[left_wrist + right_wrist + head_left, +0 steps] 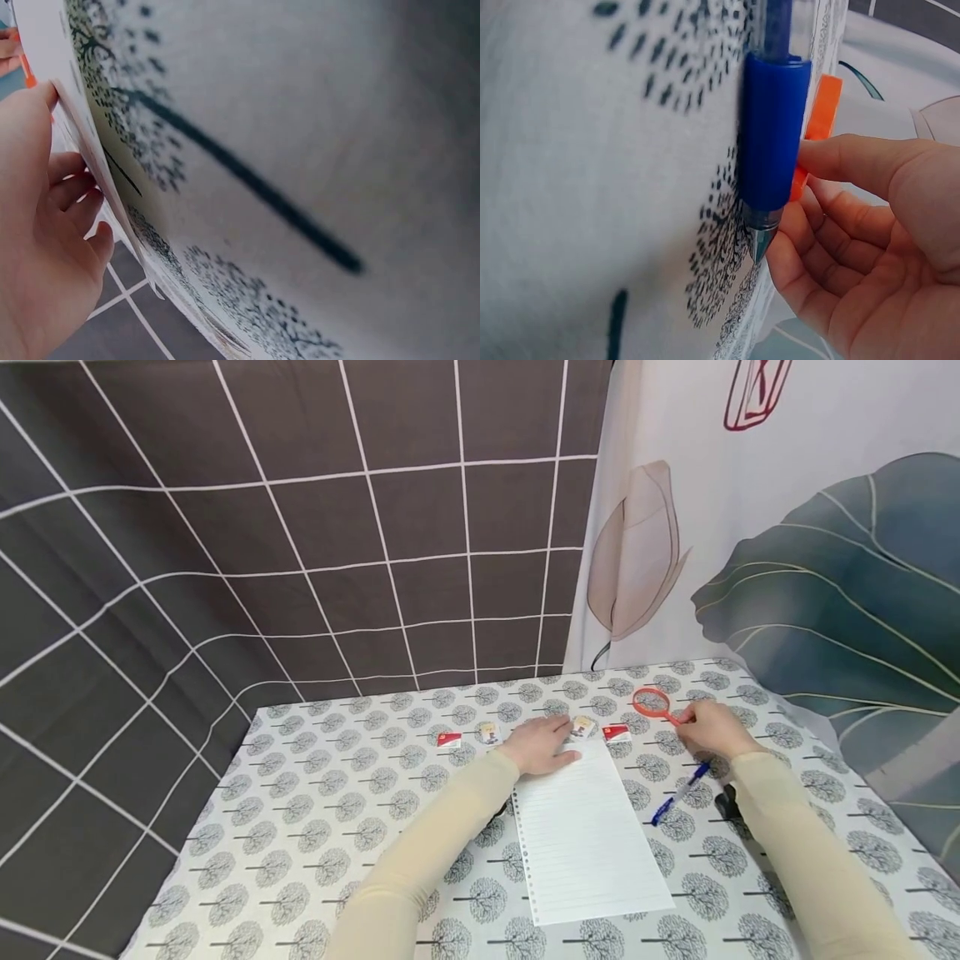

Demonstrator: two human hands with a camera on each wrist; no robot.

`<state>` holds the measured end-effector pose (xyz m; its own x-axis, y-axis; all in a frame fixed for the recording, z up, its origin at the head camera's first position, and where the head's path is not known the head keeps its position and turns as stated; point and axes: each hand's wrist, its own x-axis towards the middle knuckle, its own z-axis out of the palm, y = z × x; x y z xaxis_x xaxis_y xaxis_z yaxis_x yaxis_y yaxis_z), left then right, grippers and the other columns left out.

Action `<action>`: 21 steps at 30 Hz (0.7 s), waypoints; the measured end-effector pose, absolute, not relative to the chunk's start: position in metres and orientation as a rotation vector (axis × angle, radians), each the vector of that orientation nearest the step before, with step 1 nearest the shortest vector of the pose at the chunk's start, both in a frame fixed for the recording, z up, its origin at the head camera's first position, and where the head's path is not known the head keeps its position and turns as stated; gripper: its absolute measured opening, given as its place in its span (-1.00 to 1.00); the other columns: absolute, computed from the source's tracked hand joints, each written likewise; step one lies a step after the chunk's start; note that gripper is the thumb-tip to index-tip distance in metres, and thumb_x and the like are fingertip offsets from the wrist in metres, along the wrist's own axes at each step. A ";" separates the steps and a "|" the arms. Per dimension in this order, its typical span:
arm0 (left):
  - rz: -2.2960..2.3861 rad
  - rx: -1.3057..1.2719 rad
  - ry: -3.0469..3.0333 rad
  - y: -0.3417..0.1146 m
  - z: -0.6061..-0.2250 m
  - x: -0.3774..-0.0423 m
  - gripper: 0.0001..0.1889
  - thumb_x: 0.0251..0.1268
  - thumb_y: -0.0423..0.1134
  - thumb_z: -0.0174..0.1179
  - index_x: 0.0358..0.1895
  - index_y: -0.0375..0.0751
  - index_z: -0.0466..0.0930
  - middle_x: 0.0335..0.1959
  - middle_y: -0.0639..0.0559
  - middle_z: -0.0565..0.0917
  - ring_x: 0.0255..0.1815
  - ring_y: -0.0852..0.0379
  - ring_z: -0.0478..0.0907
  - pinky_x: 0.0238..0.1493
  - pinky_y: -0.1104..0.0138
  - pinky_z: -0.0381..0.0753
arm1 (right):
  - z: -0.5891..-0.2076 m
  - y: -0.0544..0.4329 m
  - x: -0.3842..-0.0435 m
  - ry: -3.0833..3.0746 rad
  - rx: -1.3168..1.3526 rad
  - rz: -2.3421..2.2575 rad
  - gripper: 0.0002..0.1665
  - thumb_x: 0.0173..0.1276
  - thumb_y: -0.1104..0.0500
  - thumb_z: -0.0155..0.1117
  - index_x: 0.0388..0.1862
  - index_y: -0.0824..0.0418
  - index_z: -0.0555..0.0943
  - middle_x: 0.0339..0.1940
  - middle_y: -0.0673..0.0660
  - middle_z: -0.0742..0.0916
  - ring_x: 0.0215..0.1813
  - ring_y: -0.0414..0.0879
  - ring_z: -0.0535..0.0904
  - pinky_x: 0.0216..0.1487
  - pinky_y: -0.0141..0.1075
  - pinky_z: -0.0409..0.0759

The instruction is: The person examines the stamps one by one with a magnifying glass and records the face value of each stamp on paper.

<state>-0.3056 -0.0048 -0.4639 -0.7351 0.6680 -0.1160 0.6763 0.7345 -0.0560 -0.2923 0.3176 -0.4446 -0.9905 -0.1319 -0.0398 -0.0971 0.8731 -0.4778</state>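
My right hand (714,729) pinches the handle of an orange magnifying glass (666,713) with thumb and fingers; its round lens points away to the left. In the right wrist view the orange handle (824,106) shows behind a blue pen (774,139). My left hand (537,746) rests at the top of a lined sheet of paper (592,835) with holes along its left edge. Its fingers reach toward a small picture card (582,726) just above the sheet. In the left wrist view the thumb lies along the paper's edge and the other fingers bend loosely.
A red-and-white card (617,733) lies right of the sheet's top. Another red-and-white card (449,740) and a second picture card (490,732) lie left of my left hand. The tree-patterned tablecloth (315,835) meets a dark gridded curtain (420,518) behind.
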 end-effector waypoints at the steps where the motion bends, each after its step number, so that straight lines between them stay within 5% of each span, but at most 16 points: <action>1: -0.140 1.103 2.840 -0.005 -0.464 -0.306 -0.25 0.58 0.29 -0.25 0.59 -0.13 0.13 0.62 -0.02 0.13 0.60 0.06 0.07 0.58 0.23 0.08 | -0.444 0.318 -0.293 2.965 -0.183 -0.757 -0.75 0.38 0.24 0.22 -0.22 0.48 0.62 -0.38 0.26 0.71 -0.35 0.09 0.61 -0.21 0.10 0.63; 16: -0.104 1.093 2.844 -0.005 -0.464 -0.306 -0.26 0.58 0.28 -0.23 0.60 -0.13 0.13 0.62 -0.03 0.13 0.60 0.04 0.09 0.57 0.22 0.12 | -0.442 0.314 -0.289 2.944 -0.128 -0.912 -0.74 0.43 0.23 0.17 -0.16 0.47 0.60 -0.43 0.19 0.68 -0.43 0.00 0.55 -0.44 -0.22 0.56; 21: -0.095 1.098 2.832 -0.006 -0.465 -0.306 -0.25 0.58 0.28 -0.24 0.60 -0.14 0.11 0.62 -0.04 0.11 0.60 0.04 0.08 0.57 0.20 0.12 | -0.435 0.309 -0.285 2.976 -0.139 -0.933 -0.71 0.48 0.21 0.14 -0.08 0.48 0.56 -0.39 0.20 0.67 -0.41 -0.01 0.56 -0.39 -0.24 0.56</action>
